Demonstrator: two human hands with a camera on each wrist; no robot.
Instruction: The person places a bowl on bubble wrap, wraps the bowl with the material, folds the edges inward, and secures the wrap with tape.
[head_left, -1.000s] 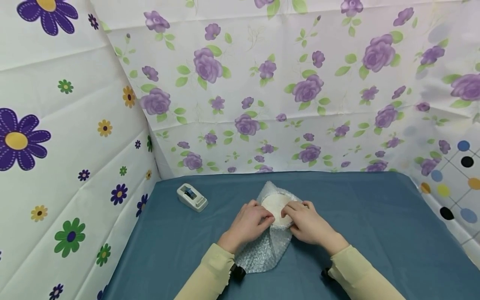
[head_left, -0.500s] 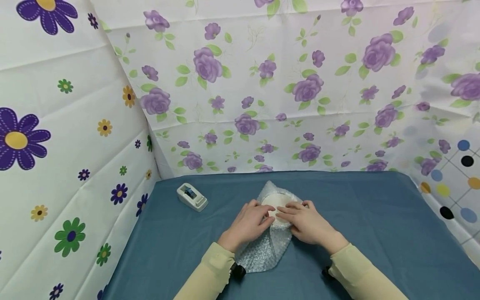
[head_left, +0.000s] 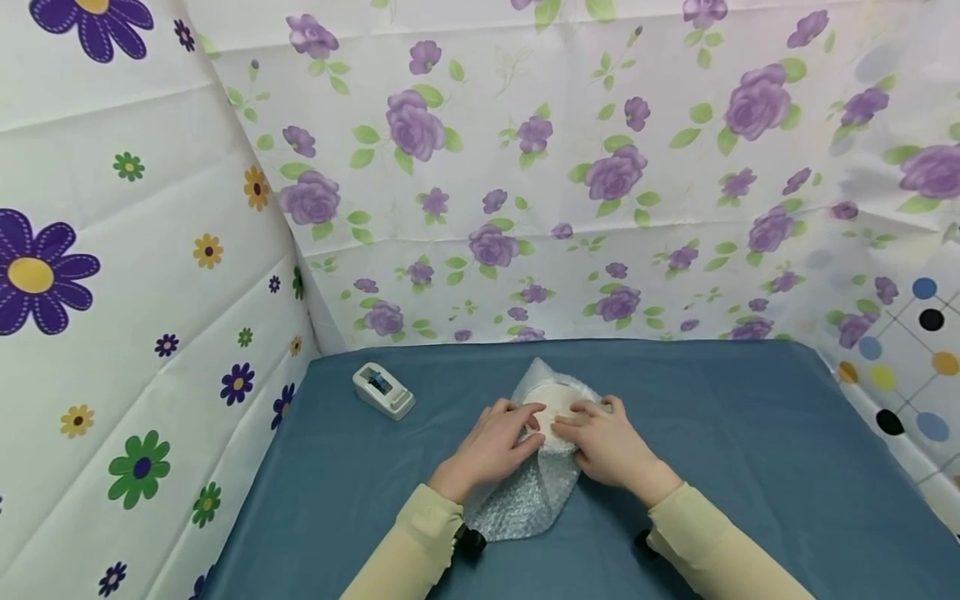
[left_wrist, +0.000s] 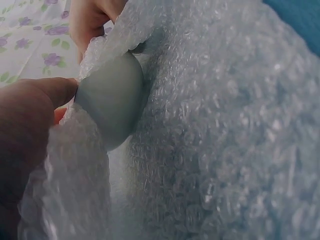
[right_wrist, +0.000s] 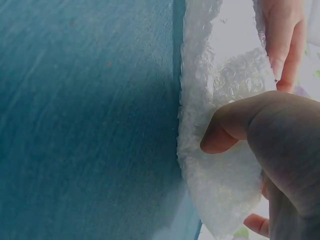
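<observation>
Purple-rose curtain: hung behind the table, its lower edge met by the tabletop.
Daisy-print cloth: draped at the left, marked with purple, green and yellow flowers.
Table: covered in blue-grey cloth.
Dotted cloth: seen at the right edge, printed with coloured circles joined by lines.
Pale yellow sleeves: worn on both forearms, reached in from the near side.
Bubble wrap: laid on the table, a pointed corner turned to the far side, a wider flap spread toward the person.
Left hand: rested at the object's left edge, fingers bent, thumb touching the rim; whether anything is pinched cannot be told.
Right hand: laid over the right side, fingers spread apart, thumb set against the wrap.
Pale round object: held within the wrap at table centre, its upper face exposed between the hands.
Tape dispenser: set at the far left, well apart from the wrap.
Black wrist devices: worn below the cuffs.
</observation>
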